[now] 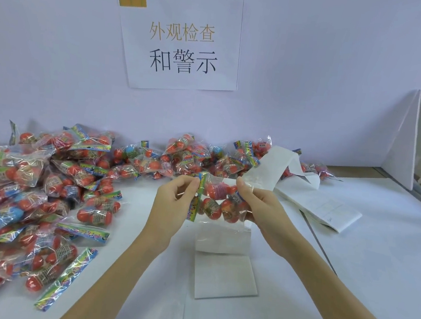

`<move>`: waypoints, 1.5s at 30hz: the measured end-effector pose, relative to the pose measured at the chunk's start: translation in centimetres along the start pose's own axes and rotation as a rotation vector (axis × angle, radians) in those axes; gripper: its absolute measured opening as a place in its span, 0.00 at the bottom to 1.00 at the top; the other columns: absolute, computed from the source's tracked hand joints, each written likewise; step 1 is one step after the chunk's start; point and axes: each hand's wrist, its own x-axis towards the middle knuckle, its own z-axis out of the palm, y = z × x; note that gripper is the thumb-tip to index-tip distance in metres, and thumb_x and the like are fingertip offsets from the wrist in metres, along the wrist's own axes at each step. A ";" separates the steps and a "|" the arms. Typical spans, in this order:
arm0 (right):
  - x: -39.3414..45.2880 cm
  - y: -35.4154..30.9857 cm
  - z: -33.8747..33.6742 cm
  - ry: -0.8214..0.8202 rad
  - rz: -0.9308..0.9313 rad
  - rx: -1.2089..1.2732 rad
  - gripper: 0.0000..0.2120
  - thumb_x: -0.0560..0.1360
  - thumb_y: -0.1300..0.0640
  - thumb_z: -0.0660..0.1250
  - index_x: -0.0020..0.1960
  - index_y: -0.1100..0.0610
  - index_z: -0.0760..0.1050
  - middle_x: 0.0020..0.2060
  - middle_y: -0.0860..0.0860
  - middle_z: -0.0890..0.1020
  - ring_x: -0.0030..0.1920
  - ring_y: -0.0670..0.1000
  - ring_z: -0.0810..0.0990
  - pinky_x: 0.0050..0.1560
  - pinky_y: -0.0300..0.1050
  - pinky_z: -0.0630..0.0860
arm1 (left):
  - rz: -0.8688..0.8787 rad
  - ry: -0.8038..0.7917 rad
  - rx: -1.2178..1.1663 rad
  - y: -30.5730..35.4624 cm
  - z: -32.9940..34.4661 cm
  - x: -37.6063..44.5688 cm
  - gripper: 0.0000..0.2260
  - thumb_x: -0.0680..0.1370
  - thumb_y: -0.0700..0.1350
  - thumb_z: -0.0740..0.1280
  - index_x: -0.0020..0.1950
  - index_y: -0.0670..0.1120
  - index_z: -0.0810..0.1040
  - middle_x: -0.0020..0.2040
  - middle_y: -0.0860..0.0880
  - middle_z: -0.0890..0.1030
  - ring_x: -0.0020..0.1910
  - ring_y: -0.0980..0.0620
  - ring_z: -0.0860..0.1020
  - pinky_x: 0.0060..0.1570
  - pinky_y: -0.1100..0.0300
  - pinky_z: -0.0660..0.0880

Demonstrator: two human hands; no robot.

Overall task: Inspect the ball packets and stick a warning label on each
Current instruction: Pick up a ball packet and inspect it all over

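The person is holding one ball packet [217, 201] up in the air, just above the white tabletop [374, 265], between both hands. The left hand [174, 199] is pinching the packet's colourful printed header strip [198, 196] between thumb and curled fingers, at the packet's left end. The right hand [259, 202] is gripping the opposite end, its fingers curled round the clear film. The packet itself is a crinkly transparent bag holding several orange-red balls, some wrapped in small printed bands, with a pinkish one showing near the top; the header strip is running blue, yellow and green, standing roughly upright.

Directly beneath the packet a folded white label strip [222, 261] is lying on the tabletop, and a longer run of the same white strip [273, 165] is arching up behind the right hand and trailing down to a flat folded stack [328, 209] further right. I cannot tell whether a label is already stuck on the held packet.

A big heap of similar packets [34, 186] is sprawling over the left side of the tabletop and along the back wall. Above it, a paper sign [182, 43] with Chinese characters is hanging on the pale wall.
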 end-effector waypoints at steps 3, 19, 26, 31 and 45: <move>0.2 0.2 -0.1 0.027 0.010 -0.022 0.23 0.83 0.42 0.63 0.52 0.60 0.86 0.46 0.59 0.87 0.42 0.48 0.81 0.46 0.45 0.76 | 0.019 0.035 0.014 -0.2 0.3 -0.2 0.14 0.87 0.50 0.62 0.48 0.48 0.83 0.34 0.54 0.80 0.32 0.57 0.77 0.34 0.67 0.74; 0.8 1.3 -0.7 -0.009 0.096 0.049 0.22 0.85 0.45 0.61 0.52 0.60 0.86 0.43 0.54 0.87 0.45 0.52 0.80 0.50 0.47 0.76 | -0.105 -0.120 -0.108 0.8 0.2 -0.2 0.08 0.81 0.51 0.70 0.50 0.53 0.89 0.50 0.50 0.88 0.51 0.52 0.84 0.61 0.52 0.79; 0.5 0.8 -0.3 -0.207 0.088 0.120 0.22 0.82 0.39 0.64 0.57 0.55 0.86 0.49 0.54 0.88 0.46 0.52 0.85 0.50 0.44 0.81 | -0.139 -0.008 -0.145 0.8 0.1 -0.4 0.11 0.82 0.49 0.70 0.48 0.44 0.88 0.50 0.41 0.87 0.47 0.50 0.81 0.65 0.44 0.76; 0.1 0.8 -0.8 -0.242 0.012 0.066 0.15 0.85 0.50 0.63 0.60 0.59 0.84 0.50 0.57 0.88 0.54 0.59 0.87 0.50 0.41 0.81 | -0.120 0.000 -0.190 0.7 -0.5 -0.1 0.11 0.83 0.50 0.69 0.50 0.46 0.88 0.51 0.45 0.88 0.50 0.48 0.84 0.59 0.51 0.78; 0.1 1.3 0.0 -0.001 -0.165 -0.048 0.37 0.79 0.76 0.58 0.76 0.41 0.69 0.67 0.48 0.79 0.66 0.45 0.80 0.62 0.38 0.78 | -0.203 -0.040 -0.389 -0.6 0.1 0.5 0.20 0.79 0.34 0.72 0.69 0.44 0.76 0.60 0.45 0.85 0.52 0.41 0.86 0.59 0.49 0.82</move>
